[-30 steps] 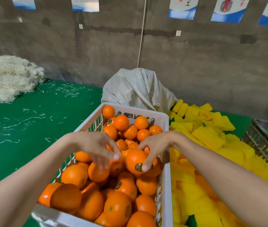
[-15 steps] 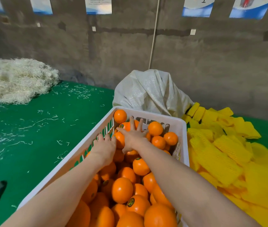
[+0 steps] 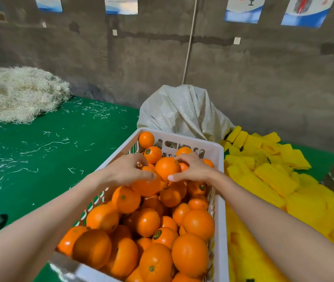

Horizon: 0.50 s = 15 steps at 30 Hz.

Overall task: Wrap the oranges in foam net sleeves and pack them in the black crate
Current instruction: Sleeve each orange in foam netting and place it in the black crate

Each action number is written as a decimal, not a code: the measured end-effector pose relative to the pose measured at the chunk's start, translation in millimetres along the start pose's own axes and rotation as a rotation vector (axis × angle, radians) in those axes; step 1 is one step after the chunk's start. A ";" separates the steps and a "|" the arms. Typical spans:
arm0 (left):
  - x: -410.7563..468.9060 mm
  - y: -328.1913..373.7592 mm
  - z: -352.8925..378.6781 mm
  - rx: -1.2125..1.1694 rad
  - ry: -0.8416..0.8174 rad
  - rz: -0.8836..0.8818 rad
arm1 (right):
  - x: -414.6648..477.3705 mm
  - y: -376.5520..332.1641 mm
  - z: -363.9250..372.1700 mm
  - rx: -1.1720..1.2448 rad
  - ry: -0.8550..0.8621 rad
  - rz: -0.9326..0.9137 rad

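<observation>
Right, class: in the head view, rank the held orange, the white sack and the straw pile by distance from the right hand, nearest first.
1. orange, in the grip of the right hand.
2. white sack, just past the white crate.
3. straw pile, far left on the table.

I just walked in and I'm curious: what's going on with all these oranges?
A person reaches with both hands into a white crate full of oranges on a green table. The right hand curls round one orange near the far end. The left hand lies on the fruit beside it, though whether it grips any is unclear. Yellow foam sleeves are heaped to the right. No wrapped orange or black crate is in view.
</observation>
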<state>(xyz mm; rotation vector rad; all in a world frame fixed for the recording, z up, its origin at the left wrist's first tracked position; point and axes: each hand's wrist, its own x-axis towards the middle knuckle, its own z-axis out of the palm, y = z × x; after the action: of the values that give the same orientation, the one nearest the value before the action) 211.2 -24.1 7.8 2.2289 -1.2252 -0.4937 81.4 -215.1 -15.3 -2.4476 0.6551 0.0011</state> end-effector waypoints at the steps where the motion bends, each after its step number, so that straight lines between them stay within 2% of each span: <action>1: -7.5 8.6 -0.9 -0.004 -0.077 0.033 | -13.2 3.9 -3.7 0.000 -0.081 -0.014; 4: -30.4 26.7 7.6 0.087 -0.387 0.078 | -47.1 1.6 -5.5 -0.189 -0.278 -0.140; 6: -40.8 29.9 14.4 0.155 -0.489 0.109 | -60.4 -7.0 -4.5 -0.252 -0.320 -0.180; 9: -47.7 27.6 19.1 0.238 -0.422 0.120 | -68.7 -20.7 3.8 -0.266 -0.261 -0.172; 13: -60.0 8.5 29.4 0.484 -0.331 0.112 | -71.4 -25.7 33.1 -0.435 -0.173 -0.180; 15: -68.9 0.0 26.4 0.479 -0.303 0.119 | -73.4 -24.5 43.0 -0.477 -0.162 -0.169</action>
<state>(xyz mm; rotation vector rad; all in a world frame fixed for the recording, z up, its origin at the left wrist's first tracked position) 160.9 27.2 -9.1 2.5122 -1.7770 -0.5505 34.4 -140.8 -26.2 -2.9135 0.4068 0.3194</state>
